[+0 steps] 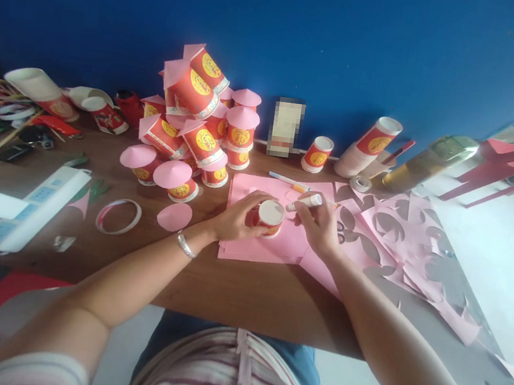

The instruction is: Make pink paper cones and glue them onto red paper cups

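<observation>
Behind everything is a blue wall [396, 47], and a brown counter [235, 296] runs along it. By the back edge, left of the middle, is a big pile of red cups [204, 142] with pink hats [172, 174]. Pink scraps [404, 248] lie toward the right edge. Pink paper [250, 251] lies flat between the front and back edges. The left hand [238, 216] is wrapped round the sides of a cup [271, 212], white end up, over the paper. The right hand [320, 228] pinches a white tube [311, 202] just beside the cup; I cannot tell if they touch. The cup looks like paper, so it should be light, and a hard squeeze could dent it. Hold it softly round its sides. The tube looks small and stiff, so a firm pinch round its middle should be safe.
</observation>
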The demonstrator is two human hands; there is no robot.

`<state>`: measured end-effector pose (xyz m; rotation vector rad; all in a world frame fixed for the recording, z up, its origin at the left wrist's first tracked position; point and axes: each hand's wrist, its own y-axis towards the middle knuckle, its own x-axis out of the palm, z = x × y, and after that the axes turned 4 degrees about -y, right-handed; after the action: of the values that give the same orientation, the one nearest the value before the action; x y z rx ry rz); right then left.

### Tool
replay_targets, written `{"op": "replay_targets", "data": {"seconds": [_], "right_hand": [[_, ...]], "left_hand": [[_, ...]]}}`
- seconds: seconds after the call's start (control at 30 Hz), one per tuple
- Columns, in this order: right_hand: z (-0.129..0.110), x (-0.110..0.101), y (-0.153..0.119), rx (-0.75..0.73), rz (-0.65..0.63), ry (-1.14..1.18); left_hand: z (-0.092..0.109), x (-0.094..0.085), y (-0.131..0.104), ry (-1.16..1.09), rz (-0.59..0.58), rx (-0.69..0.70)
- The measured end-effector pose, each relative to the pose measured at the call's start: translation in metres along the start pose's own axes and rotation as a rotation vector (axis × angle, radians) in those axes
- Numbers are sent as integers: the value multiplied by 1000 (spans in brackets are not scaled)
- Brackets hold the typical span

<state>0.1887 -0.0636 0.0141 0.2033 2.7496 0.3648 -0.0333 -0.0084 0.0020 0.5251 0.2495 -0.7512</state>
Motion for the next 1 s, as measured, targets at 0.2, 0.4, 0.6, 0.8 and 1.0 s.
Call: {"op": "replay_targets", "data": {"seconds": [0.2, 0.4, 0.6, 0.8, 1.0], "right_hand": [[-2, 0, -2, -34, 52, 42], [-13, -2, -4, -95, 2, -113], [-11, -2, -2, -57, -10, -147], [-10, -2, -5, -69, 73, -59], [-20, -4, -7, -114, 0, -232]], "left_hand": [[-7, 12, -1, 26, 66, -56], [-4, 18, 2, 109, 145, -150], [6, 12, 4, 84, 102, -89], [3, 8, 2, 60, 49, -54], [-1, 10, 0, -56, 82, -142]]}}
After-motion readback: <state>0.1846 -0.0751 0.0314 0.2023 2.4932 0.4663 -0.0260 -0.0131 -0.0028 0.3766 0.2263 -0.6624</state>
